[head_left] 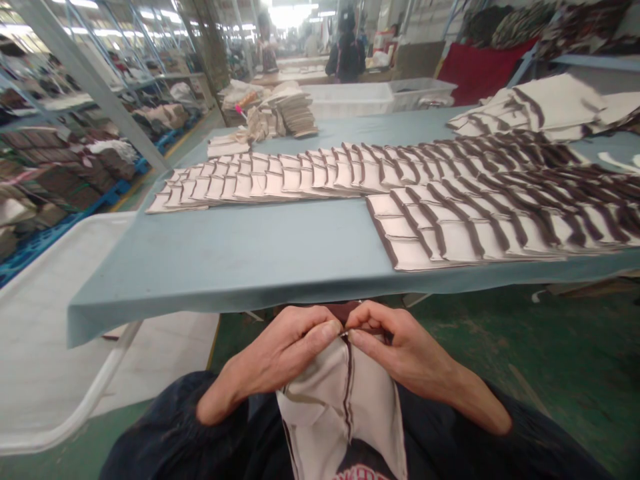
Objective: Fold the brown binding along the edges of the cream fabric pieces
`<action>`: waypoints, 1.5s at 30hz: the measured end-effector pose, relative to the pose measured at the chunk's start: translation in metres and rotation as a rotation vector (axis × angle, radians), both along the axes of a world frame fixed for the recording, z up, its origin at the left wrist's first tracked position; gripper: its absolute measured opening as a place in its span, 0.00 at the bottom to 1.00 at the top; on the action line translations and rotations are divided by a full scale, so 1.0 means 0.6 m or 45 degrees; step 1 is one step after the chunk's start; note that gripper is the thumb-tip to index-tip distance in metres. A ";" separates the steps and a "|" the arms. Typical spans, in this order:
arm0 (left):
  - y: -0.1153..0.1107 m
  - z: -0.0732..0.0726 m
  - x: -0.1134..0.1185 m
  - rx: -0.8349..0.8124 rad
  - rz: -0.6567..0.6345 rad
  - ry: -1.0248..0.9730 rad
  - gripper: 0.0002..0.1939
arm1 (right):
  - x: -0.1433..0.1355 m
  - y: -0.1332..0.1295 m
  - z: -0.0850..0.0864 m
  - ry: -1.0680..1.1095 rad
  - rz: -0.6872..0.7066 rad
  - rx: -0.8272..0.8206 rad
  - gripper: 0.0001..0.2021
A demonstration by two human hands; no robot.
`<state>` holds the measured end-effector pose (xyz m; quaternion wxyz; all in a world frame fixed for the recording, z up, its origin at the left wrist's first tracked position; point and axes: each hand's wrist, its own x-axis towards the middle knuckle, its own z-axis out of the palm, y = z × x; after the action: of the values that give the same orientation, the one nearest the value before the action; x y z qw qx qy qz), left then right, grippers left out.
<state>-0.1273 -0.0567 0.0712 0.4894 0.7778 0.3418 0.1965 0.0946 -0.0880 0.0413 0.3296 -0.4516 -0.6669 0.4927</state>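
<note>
A cream sewn fabric piece (320, 437) with dark brown edging and a dark seam down its middle hangs in front of my body. A dark patch with red lettering shows at its bottom edge. My left hand (287, 347) is closed on its upper edge, thumb and fingers pinched near the top of the seam. Right beside it, my right hand (400, 343) pinches the same edge. The fingertips of both hands almost meet, and something small and pale shows between them, too small to name.
A blue-covered table (280, 247) stands ahead. On it lie overlapping rows of cream pieces with brown edging (460, 230), folded cream cloth (295, 110) and larger cream pieces (555, 103). A white-railed cart (75, 413) is at left. A person (347, 53) stands far back.
</note>
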 end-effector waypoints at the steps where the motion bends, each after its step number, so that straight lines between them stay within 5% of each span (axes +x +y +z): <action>1: 0.001 0.001 0.000 0.008 -0.006 -0.004 0.25 | 0.001 0.001 -0.001 -0.005 -0.007 -0.002 0.06; 13: 0.004 -0.017 0.008 -0.211 0.065 0.056 0.16 | 0.007 0.005 -0.014 -0.084 -0.050 0.005 0.13; 45: -0.010 -0.043 0.014 -0.312 0.209 -0.022 0.20 | -0.003 0.005 -0.027 -0.050 -0.041 -0.107 0.12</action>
<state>-0.1191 -0.0624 0.0456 0.5658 0.6800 0.4216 0.1993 0.0928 -0.0851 0.0251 0.3051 -0.4851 -0.6447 0.5059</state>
